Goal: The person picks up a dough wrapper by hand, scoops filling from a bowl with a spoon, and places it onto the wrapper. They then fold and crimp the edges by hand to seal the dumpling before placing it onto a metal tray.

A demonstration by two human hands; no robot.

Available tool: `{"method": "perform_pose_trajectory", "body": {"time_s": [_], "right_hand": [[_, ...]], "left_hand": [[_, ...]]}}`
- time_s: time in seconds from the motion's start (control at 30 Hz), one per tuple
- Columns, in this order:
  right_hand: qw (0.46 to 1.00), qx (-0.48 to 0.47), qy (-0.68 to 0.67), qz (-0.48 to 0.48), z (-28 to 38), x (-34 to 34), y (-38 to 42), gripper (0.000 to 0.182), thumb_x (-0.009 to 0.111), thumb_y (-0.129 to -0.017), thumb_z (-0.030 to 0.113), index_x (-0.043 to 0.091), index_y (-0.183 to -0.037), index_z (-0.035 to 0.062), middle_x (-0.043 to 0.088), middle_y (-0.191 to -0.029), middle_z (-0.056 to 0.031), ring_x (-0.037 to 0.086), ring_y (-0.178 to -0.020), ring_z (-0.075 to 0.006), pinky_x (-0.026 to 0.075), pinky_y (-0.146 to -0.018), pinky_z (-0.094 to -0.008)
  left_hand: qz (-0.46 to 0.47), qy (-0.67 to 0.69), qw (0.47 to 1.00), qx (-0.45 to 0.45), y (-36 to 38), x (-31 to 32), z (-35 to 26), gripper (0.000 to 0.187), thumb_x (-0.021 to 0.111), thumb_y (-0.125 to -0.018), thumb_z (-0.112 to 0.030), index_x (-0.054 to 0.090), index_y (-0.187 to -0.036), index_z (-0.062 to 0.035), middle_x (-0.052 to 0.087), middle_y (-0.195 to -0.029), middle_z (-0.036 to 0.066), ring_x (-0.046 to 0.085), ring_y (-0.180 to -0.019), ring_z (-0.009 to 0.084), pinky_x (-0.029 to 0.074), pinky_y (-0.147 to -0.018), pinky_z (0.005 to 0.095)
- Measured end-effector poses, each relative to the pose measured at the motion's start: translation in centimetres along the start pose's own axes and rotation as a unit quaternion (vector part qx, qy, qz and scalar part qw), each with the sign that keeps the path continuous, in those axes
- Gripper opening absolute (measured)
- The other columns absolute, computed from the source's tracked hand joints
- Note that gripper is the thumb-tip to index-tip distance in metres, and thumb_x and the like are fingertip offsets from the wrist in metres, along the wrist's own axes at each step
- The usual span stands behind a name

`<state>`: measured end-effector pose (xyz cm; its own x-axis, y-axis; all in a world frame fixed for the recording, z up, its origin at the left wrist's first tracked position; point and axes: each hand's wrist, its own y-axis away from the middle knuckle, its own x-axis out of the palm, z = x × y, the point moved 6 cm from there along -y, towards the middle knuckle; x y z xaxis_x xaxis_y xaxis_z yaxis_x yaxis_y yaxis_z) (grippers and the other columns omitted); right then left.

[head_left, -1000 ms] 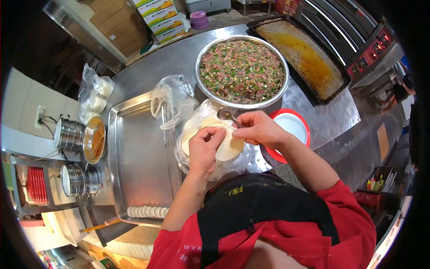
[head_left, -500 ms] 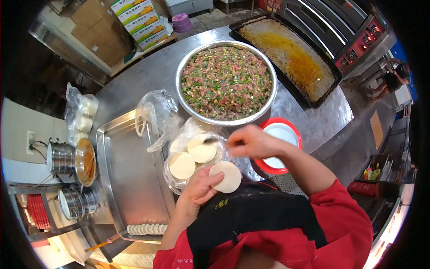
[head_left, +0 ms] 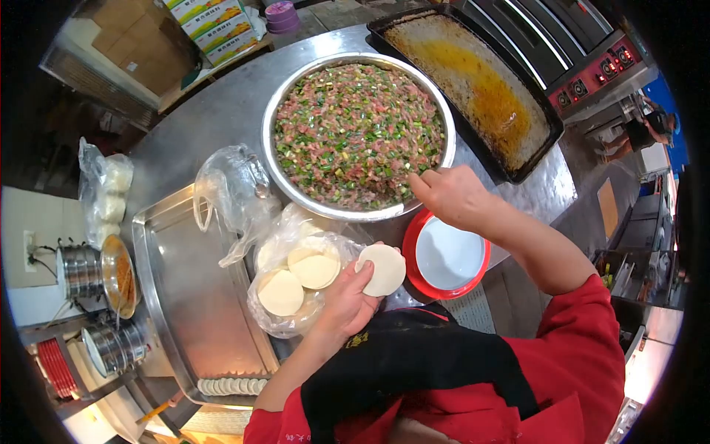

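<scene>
My left hand (head_left: 353,299) holds a round white dumpling wrapper (head_left: 383,270), thumb on top, in front of the black apron. My right hand (head_left: 452,194) is closed in a pinch at the near right rim of a large metal bowl (head_left: 268,140). What its fingers hold is hidden against the filling. Minced meat filling (head_left: 359,133) with chopped green onion fills the bowl. Left of my left hand, stacks of wrappers (head_left: 313,263) lie in an opened clear plastic bag (head_left: 277,325). A row of filled dumplings (head_left: 232,386) lies at the near end of a metal tray (head_left: 200,296).
Under my right forearm stands a red-rimmed basin (head_left: 484,270) with a white inside. An oily black baking pan (head_left: 536,159) lies at the far right, near an oven (head_left: 592,78). A bowl of orange-brown stuff (head_left: 122,277) is on the left. Another person (head_left: 647,133) stands far right.
My right hand has moved from above the wrapper bag up and right to the bowl's rim. My left hand still holds the wrapper. The view has shifted slightly.
</scene>
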<state>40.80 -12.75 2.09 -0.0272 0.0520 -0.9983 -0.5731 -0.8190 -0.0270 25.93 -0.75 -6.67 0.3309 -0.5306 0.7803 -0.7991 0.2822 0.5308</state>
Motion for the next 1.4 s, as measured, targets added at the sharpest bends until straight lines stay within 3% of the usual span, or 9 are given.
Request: {"method": "perform_pose_trajectory", "body": {"time_s": [0.2, 0.83, 0.9, 0.93, 0.97, 1.03, 1.13, 1.37, 1.4], "right_hand": [[0.992, 0.013, -0.047, 0.116, 0.5, 1.6, -0.1, 0.009, 0.058, -0.070, 0.009, 0.059, -0.074, 0.0006, 0.063, -0.068, -0.0164, 0.065, -0.067, -0.0352, 0.051, -0.054, -0.0441], [0.955, 0.088, -0.231, 0.165, -1.3, 3.0, -2.6, 0.013, 0.055, -0.074, 0.009, 0.065, -0.077, 0.0011, 0.063, -0.071, -0.0187, 0.063, -0.070, -0.0362, 0.050, -0.065, -0.0434], [0.890, 0.121, -0.418, 0.135, -2.2, 4.4, -2.7, 0.014, 0.057, -0.073, 0.008, 0.066, -0.081, 0.0007, 0.061, -0.065, -0.0150, 0.063, -0.066, -0.0278, 0.048, -0.065, -0.0395], [0.870, 0.113, -0.473, 0.080, -2.4, 4.4, -2.8, 0.013, 0.060, -0.073, 0.006, 0.067, -0.081, 0.0001, 0.057, -0.057, -0.0090, 0.056, -0.053, -0.0171, 0.044, -0.051, -0.0347], [0.871, 0.113, -0.472, 0.076, -2.8, 4.6, -2.7, 0.013, 0.060, -0.073, 0.006, 0.067, -0.081, 0.0001, 0.057, -0.057, -0.0090, 0.056, -0.053, -0.0171, 0.044, -0.051, -0.0347], [0.723, 0.283, -0.601, 0.192, -3.2, 5.9, -1.9, 0.010, 0.062, -0.076, 0.007, 0.067, -0.081, 0.0005, 0.052, -0.053, -0.0032, 0.046, -0.044, -0.0101, 0.033, -0.039, -0.0284], [0.646, 0.319, -0.672, 0.172, -2.7, 3.9, -1.5, 0.011, 0.062, -0.082, 0.007, 0.068, -0.087, -0.0009, 0.047, -0.052, 0.0017, 0.040, -0.045, -0.0043, 0.025, -0.038, -0.0206], [0.667, 0.310, -0.672, 0.086, -0.3, -0.2, 0.6, 0.014, 0.062, -0.081, 0.010, 0.068, -0.089, 0.0006, 0.051, -0.055, -0.0007, 0.043, -0.044, -0.0067, 0.031, -0.040, -0.0229], [0.728, 0.282, -0.624, 0.032, 0.3, -0.8, 0.9, 0.015, 0.061, -0.082, 0.011, 0.068, -0.091, 0.0013, 0.054, -0.056, -0.0023, 0.047, -0.047, -0.0077, 0.036, -0.043, -0.0240]], "left_hand": [[0.000, 0.025, 1.000, -0.006, -1.3, 0.3, 0.1, 0.040, 0.040, -0.099, -0.018, 0.035, -0.137, -0.0047, 0.045, -0.136, 0.017, 0.046, -0.124, 0.0281, 0.038, -0.105, 0.0400], [-0.014, 0.017, 1.000, 0.007, -2.7, -0.2, -0.3, 0.039, 0.038, -0.100, -0.017, 0.036, -0.134, 0.0025, 0.047, -0.133, 0.016, 0.046, -0.124, 0.0260, 0.035, -0.107, 0.0399], [-0.017, 0.016, 1.000, 0.012, -2.5, 0.0, -0.4, 0.038, 0.038, -0.100, -0.015, 0.037, -0.133, 0.0019, 0.048, -0.133, 0.016, 0.047, -0.124, 0.0260, 0.036, -0.106, 0.0399], [-0.015, 0.013, 1.000, 0.013, -2.4, 0.1, -0.5, 0.038, 0.038, -0.100, -0.015, 0.037, -0.133, 0.0019, 0.048, -0.133, 0.016, 0.047, -0.124, 0.0260, 0.036, -0.106, 0.0399], [-0.013, 0.012, 1.000, 0.017, -2.2, 0.0, -0.5, 0.037, 0.038, -0.099, -0.014, 0.037, -0.133, 0.0013, 0.048, -0.132, 0.016, 0.047, -0.123, 0.0259, 0.037, -0.106, 0.0401], [-0.011, 0.009, 1.000, 0.025, -1.7, 0.1, -0.9, 0.037, 0.039, -0.099, -0.013, 0.038, -0.133, 0.0007, 0.048, -0.132, 0.016, 0.048, -0.122, 0.0259, 0.037, -0.105, 0.0404], [-0.011, 0.000, 0.999, 0.044, -0.8, 0.4, -1.9, 0.036, 0.040, -0.099, -0.013, 0.039, -0.133, -0.0002, 0.050, -0.131, 0.016, 0.049, -0.121, 0.0259, 0.038, -0.104, 0.0409], [0.010, 0.056, 0.993, 0.101, -1.5, 1.4, -5.3, 0.037, 0.037, -0.100, -0.024, 0.042, -0.132, -0.0040, 0.051, -0.130, 0.013, 0.049, -0.122, 0.0268, 0.038, -0.105, 0.0425], [0.052, 0.070, 0.991, 0.106, -1.5, 2.3, -5.6, 0.039, 0.035, -0.101, -0.027, 0.042, -0.132, -0.0039, 0.051, -0.131, 0.013, 0.048, -0.123, 0.0268, 0.036, -0.107, 0.0428]]}}
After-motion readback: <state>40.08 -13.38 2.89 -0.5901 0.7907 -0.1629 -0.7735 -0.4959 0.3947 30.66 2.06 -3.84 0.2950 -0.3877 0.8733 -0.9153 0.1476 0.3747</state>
